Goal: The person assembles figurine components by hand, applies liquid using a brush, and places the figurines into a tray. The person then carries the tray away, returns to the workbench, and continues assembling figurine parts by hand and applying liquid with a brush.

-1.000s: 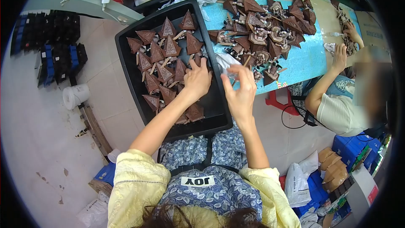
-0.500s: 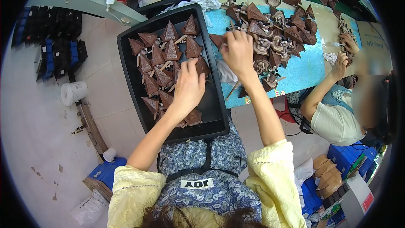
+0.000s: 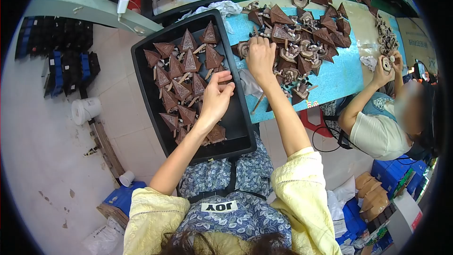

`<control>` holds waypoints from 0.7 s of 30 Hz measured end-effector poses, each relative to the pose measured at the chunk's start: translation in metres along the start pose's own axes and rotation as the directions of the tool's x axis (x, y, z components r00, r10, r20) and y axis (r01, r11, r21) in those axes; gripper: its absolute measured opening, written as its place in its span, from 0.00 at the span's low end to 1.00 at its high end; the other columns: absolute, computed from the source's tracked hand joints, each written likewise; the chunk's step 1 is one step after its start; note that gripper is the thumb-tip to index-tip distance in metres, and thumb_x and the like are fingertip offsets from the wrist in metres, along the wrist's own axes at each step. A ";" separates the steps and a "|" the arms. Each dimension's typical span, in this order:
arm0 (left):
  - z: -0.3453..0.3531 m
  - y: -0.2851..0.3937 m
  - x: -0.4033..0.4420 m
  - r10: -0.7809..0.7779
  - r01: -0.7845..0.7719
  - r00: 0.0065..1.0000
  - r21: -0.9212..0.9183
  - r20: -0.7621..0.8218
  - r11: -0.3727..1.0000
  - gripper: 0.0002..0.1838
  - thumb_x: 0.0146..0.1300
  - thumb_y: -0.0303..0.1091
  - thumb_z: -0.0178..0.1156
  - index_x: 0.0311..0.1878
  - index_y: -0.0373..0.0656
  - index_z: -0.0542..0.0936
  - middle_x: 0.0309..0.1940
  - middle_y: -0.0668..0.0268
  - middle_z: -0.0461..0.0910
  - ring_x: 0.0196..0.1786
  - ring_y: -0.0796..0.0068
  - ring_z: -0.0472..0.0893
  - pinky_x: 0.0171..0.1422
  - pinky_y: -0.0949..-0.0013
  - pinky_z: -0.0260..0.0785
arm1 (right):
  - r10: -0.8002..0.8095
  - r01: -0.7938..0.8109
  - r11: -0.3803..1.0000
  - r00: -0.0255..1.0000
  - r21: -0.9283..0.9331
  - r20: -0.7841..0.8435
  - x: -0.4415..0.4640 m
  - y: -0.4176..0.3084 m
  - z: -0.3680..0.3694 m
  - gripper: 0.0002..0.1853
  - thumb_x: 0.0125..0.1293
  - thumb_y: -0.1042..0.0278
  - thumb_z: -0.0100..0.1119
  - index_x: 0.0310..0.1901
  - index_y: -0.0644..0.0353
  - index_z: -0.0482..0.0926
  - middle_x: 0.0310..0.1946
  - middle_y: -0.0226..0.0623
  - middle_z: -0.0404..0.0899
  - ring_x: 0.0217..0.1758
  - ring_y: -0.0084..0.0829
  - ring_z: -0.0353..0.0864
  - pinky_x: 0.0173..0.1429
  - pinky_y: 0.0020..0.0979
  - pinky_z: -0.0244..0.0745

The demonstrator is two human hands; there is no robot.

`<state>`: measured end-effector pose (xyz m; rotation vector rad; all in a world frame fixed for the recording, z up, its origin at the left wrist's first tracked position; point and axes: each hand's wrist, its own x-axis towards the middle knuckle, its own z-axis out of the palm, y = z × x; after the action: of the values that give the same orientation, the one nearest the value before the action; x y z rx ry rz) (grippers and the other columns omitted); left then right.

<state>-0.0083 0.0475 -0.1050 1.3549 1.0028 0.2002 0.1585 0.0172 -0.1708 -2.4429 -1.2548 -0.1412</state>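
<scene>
Over the right part of a black tray [image 3: 243, 138], my left hand [image 3: 216, 99] is open, its fingers loosely bent and apart with nothing visible in them. Brown pointed, roof-like pieces [image 3: 191, 61] stand in rows in that tray, with small figures and sticks between them. My right hand [image 3: 261, 60] reaches over the blue table to the left edge of a heap of similar brown pieces [image 3: 323, 38]. Its fingers are bent down and close together; what they grip is hidden. Just left of them lies one brown piece [image 3: 241, 48] on its side.
A co-worker [image 3: 377, 118] at the right holds a round pale piece [image 3: 387, 65]. White cloth [image 3: 247, 82] lies between tray and heap. Behind is another black tray [image 3: 186, 5] with small brown bits. A white bucket [image 3: 86, 109] stands on the floor at the left.
My left hand has come off a brown piece in the tray and its fingers have spread. My right hand has shifted slightly at the heap's edge. The co-worker's hands have moved lower.
</scene>
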 end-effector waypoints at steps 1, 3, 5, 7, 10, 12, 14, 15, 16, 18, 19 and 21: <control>-0.001 0.003 -0.002 -0.040 0.040 0.999 0.003 0.018 0.999 0.19 0.68 0.27 0.51 0.62 0.35 0.68 0.58 0.53 0.73 0.51 0.68 0.79 0.54 0.67 0.73 | -0.026 0.027 0.998 0.999 0.058 -0.029 0.004 0.000 -0.005 0.09 0.46 0.78 0.61 0.32 0.61 0.75 0.31 0.40 0.77 0.39 0.39 0.75 0.44 0.38 0.64; -0.003 0.007 -0.001 -0.047 0.048 0.999 -0.032 0.026 0.998 0.19 0.69 0.28 0.51 0.62 0.35 0.68 0.59 0.52 0.72 0.53 0.67 0.79 0.56 0.66 0.73 | -0.027 0.040 0.989 0.995 0.144 -0.094 0.002 -0.004 -0.026 0.06 0.48 0.81 0.59 0.30 0.62 0.75 0.29 0.41 0.76 0.38 0.41 0.75 0.44 0.41 0.66; -0.003 0.007 0.005 -0.075 0.081 0.996 -0.220 0.038 0.972 0.19 0.68 0.28 0.50 0.60 0.32 0.69 0.55 0.51 0.75 0.49 0.68 0.80 0.53 0.69 0.74 | -0.021 0.126 0.888 0.972 0.443 -0.235 -0.006 -0.007 -0.053 0.06 0.51 0.83 0.57 0.31 0.64 0.74 0.29 0.41 0.76 0.38 0.43 0.74 0.45 0.43 0.68; 0.004 0.017 0.010 -0.114 0.127 0.992 -0.292 0.063 0.948 0.19 0.69 0.29 0.49 0.60 0.31 0.68 0.55 0.51 0.74 0.50 0.67 0.80 0.54 0.69 0.74 | -0.028 0.130 0.889 0.972 0.439 -0.231 -0.011 -0.004 -0.062 0.06 0.53 0.84 0.56 0.33 0.66 0.73 0.31 0.43 0.75 0.40 0.46 0.74 0.45 0.43 0.70; 0.014 0.020 0.014 -0.102 0.129 0.988 -0.255 0.119 0.958 0.22 0.71 0.34 0.51 0.62 0.31 0.66 0.57 0.52 0.74 0.53 0.67 0.79 0.58 0.67 0.72 | 0.111 -0.044 0.943 0.976 0.329 -0.188 -0.011 0.004 -0.041 0.10 0.55 0.76 0.64 0.38 0.65 0.75 0.35 0.44 0.78 0.40 0.43 0.76 0.41 0.42 0.72; 0.020 0.016 0.013 -0.104 0.135 0.985 -0.233 0.140 0.963 0.22 0.71 0.35 0.52 0.62 0.32 0.67 0.56 0.53 0.74 0.53 0.67 0.79 0.57 0.67 0.73 | 0.159 -0.157 0.978 0.987 0.134 -0.007 -0.007 -0.001 -0.019 0.17 0.51 0.66 0.70 0.39 0.63 0.76 0.37 0.44 0.79 0.43 0.43 0.76 0.45 0.42 0.72; 0.020 0.012 0.010 -0.119 0.154 0.978 -0.213 0.171 0.965 0.22 0.70 0.36 0.54 0.62 0.34 0.67 0.56 0.55 0.75 0.53 0.68 0.79 0.56 0.67 0.73 | 0.150 -0.137 0.982 0.984 -0.133 0.098 0.000 0.001 0.013 0.20 0.47 0.62 0.73 0.39 0.60 0.76 0.38 0.41 0.80 0.43 0.41 0.76 0.44 0.38 0.72; 0.019 0.012 0.008 -0.112 0.147 0.978 -0.205 0.174 0.968 0.22 0.70 0.36 0.54 0.62 0.34 0.67 0.56 0.55 0.75 0.53 0.68 0.79 0.56 0.67 0.73 | 0.156 -0.144 0.981 0.984 -0.130 0.088 0.002 0.002 0.013 0.20 0.47 0.62 0.73 0.39 0.60 0.76 0.38 0.41 0.80 0.43 0.41 0.76 0.44 0.38 0.72; 0.017 0.012 0.007 -0.127 0.160 0.978 -0.207 0.165 0.965 0.22 0.70 0.36 0.54 0.62 0.34 0.67 0.56 0.55 0.75 0.52 0.68 0.79 0.56 0.67 0.73 | 0.116 -0.113 0.991 0.993 -0.073 0.033 0.003 0.003 0.012 0.19 0.46 0.63 0.72 0.38 0.60 0.76 0.37 0.41 0.79 0.44 0.41 0.76 0.44 0.37 0.71; 0.010 0.013 0.004 -0.144 0.175 0.978 -0.215 0.153 0.961 0.22 0.71 0.37 0.53 0.62 0.34 0.67 0.57 0.53 0.74 0.53 0.66 0.79 0.57 0.65 0.73 | 0.083 -0.075 0.993 0.993 0.092 -0.089 -0.001 0.001 0.001 0.13 0.46 0.69 0.68 0.33 0.59 0.76 0.33 0.39 0.76 0.43 0.39 0.74 0.44 0.36 0.67; 0.007 0.014 0.006 -0.139 0.171 0.978 -0.215 0.155 0.962 0.22 0.71 0.37 0.53 0.62 0.34 0.67 0.57 0.53 0.74 0.53 0.66 0.79 0.57 0.65 0.73 | 0.084 -0.075 0.993 0.992 0.089 -0.094 -0.001 -0.002 -0.015 0.13 0.46 0.69 0.68 0.33 0.59 0.76 0.33 0.39 0.76 0.43 0.39 0.74 0.44 0.36 0.67; 0.001 0.014 0.012 -0.141 0.169 0.985 -0.367 0.103 0.915 0.26 0.72 0.43 0.52 0.63 0.33 0.66 0.58 0.51 0.72 0.55 0.63 0.78 0.59 0.62 0.72 | 0.113 0.001 0.951 0.930 0.310 -0.350 -0.010 -0.008 -0.047 0.10 0.48 0.73 0.66 0.33 0.59 0.77 0.32 0.37 0.74 0.39 0.38 0.72 0.42 0.38 0.68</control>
<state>0.0050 0.0584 -0.0989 0.9232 0.9487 0.2078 0.1504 -0.0044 -0.1280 -2.0645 -0.9608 -0.3409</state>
